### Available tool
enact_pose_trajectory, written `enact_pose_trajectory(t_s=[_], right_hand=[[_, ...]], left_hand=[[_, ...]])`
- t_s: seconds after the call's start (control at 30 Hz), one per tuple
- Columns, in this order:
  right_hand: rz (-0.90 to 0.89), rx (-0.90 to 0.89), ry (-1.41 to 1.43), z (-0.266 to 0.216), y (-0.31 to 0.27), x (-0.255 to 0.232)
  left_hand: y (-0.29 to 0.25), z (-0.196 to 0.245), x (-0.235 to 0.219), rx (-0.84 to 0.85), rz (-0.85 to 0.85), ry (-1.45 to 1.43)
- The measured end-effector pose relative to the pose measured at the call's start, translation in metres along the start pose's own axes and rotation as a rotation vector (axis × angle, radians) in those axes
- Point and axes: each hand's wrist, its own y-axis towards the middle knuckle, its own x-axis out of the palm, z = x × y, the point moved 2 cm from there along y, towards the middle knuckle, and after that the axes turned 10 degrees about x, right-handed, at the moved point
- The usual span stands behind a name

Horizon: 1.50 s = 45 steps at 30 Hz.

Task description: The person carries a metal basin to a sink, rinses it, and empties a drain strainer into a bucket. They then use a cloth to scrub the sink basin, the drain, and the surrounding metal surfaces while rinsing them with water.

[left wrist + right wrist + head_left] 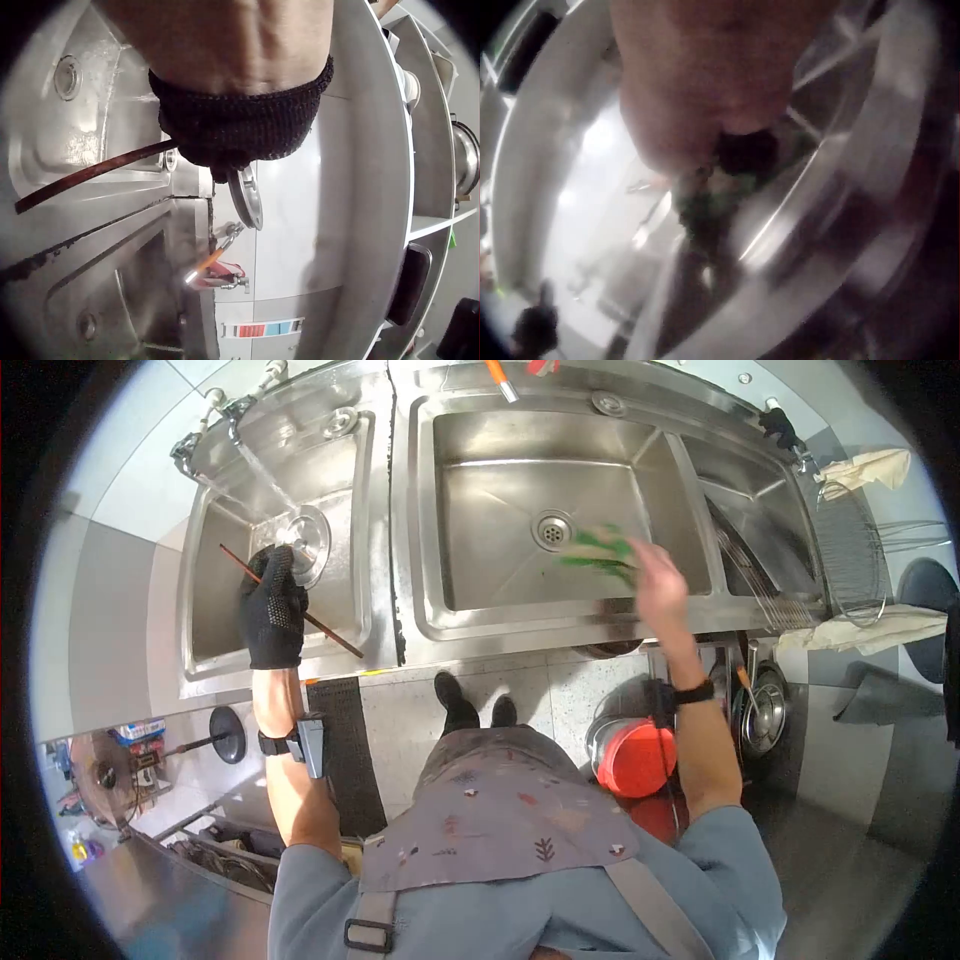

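Observation:
My left hand (273, 610), in a black dotted glove, grips a long thin brown stick (334, 634) that slants across the left sink basin. Just past its fingers is a round shiny metal disc (308, 547), also visible as a metal disc (250, 198) beside the glove in the left wrist view. The left fingers are mostly hidden by the glove's back. Over the right side of the middle basin, my bare right hand (660, 592) holds a blurred green bundle (600, 552). In the right wrist view, the green bundle (709, 206) looks dark and ragged; I cannot tell its kind.
A tap (236, 422) runs water into the left basin. The middle basin (500, 575) has a round drain (553, 530). Farther right, a wire rack (745, 560) leans in another basin beside a wire basket (850, 550). A red bucket (638, 758) stands on the floor below.

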Motion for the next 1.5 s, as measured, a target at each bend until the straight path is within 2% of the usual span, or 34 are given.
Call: enact_pose_trajectory(t_s=[0.03,0.07,0.13,0.2,0.27,0.3,0.37,0.43,0.47,0.5,0.53,0.6,0.63,0.67,0.7,0.8,0.87,0.93,0.97,1.03,1.1,1.17,1.2,1.23,1.3,1.33,1.4,1.43,1.47,1.5], right_hand=[[0.114,0.024,-0.186,0.023,-0.008,-0.011],[0.114,0.024,-0.182,0.036,-0.023,-0.005],[0.118,-0.269,-0.658,0.043,-0.047,0.009],[0.062,-0.245,-0.609,0.042,-0.047,0.024],[-0.23,-0.241,-0.295,0.047,-0.023,0.037],[-0.222,-0.236,-0.31,0.042,-0.006,0.035],[-0.499,0.102,-0.09,0.026,0.037,0.029],[-0.51,0.047,0.039,0.014,0.083,0.008],[-0.539,0.115,0.012,0.031,0.111,0.007],[-0.569,0.188,-0.014,0.05,0.135,0.005],[-0.596,0.192,-0.042,0.06,0.153,0.0],[-0.586,0.126,-0.696,0.086,0.183,0.002],[-0.601,0.127,-0.7,0.098,0.189,0.01],[-0.621,0.146,-0.883,0.111,0.198,0.019],[-0.639,0.162,-1.064,0.124,0.206,0.028],[-0.772,0.164,-1.0,0.184,0.212,0.068],[-0.893,0.121,-1.002,0.212,0.211,0.092],[-1.057,0.087,-1.108,0.213,0.191,0.11],[-1.081,0.088,-1.101,0.21,0.178,0.115],[-0.976,0.017,-0.978,0.206,0.17,0.133],[-1.15,0.14,-0.892,0.207,0.158,0.17],[-1.103,-0.122,-0.712,0.161,0.132,0.195],[-1.147,-0.083,-0.672,0.142,0.123,0.217],[-1.186,-0.043,-0.631,0.124,0.117,0.241],[-1.136,-0.096,-0.408,0.101,0.11,0.293],[-1.039,-0.18,-0.231,0.101,0.111,0.326],[-0.978,-0.133,-0.25,0.044,0.147,0.351],[-1.008,0.118,-0.061,0.036,0.175,0.359],[-0.899,0.18,0.155,0.054,0.198,0.384],[-0.87,0.367,0.335,0.04,0.227,0.356]], left_hand=[[-0.002,-0.001,0.004,0.005,0.0,-0.005],[-0.006,-0.002,0.007,0.009,0.0,-0.011],[-0.015,0.0,0.012,0.025,0.01,0.013],[-0.033,0.0,0.028,0.02,0.07,0.092],[-0.035,-0.003,0.044,0.037,0.113,0.136],[-0.031,-0.004,0.043,0.167,0.023,0.264],[-0.021,-0.009,0.025,0.431,-0.139,0.523],[-0.014,-0.016,0.016,0.687,-0.301,0.788],[-0.012,-0.014,0.02,0.677,-0.302,0.784],[-0.01,-0.01,0.026,0.395,-0.205,0.5],[-0.007,-0.012,0.028,0.319,-0.176,0.414],[-0.001,-0.018,0.033,0.177,-0.099,0.236],[0.002,-0.019,0.033,0.183,-0.126,0.288],[0.011,-0.026,0.029,0.471,-0.294,0.607],[0.019,-0.035,0.023,0.807,-0.365,0.899],[0.025,-0.035,0.029,0.715,-0.408,0.998],[0.015,-0.024,0.054,0.604,-0.322,1.11],[0.019,-0.022,0.062,0.649,-0.322,1.156],[0.023,-0.02,0.063,0.579,-0.306,1.12],[0.034,-0.019,0.064,0.6,-0.283,1.157],[0.041,-0.025,0.055,0.637,-0.242,1.136],[0.035,-0.025,0.053,0.563,-0.228,1.15],[0.039,-0.023,0.054,0.507,-0.224,1.154],[0.042,-0.024,0.054,0.469,-0.227,1.017],[0.045,-0.027,0.053,0.465,-0.21,1.027],[0.046,-0.03,0.053,0.441,-0.203,1.039],[0.047,-0.029,0.054,0.341,-0.088,0.816],[0.049,-0.023,0.062,0.196,0.021,0.636],[0.049,-0.022,0.063,0.138,0.075,0.553],[0.049,-0.022,0.065,0.085,0.134,0.468]])
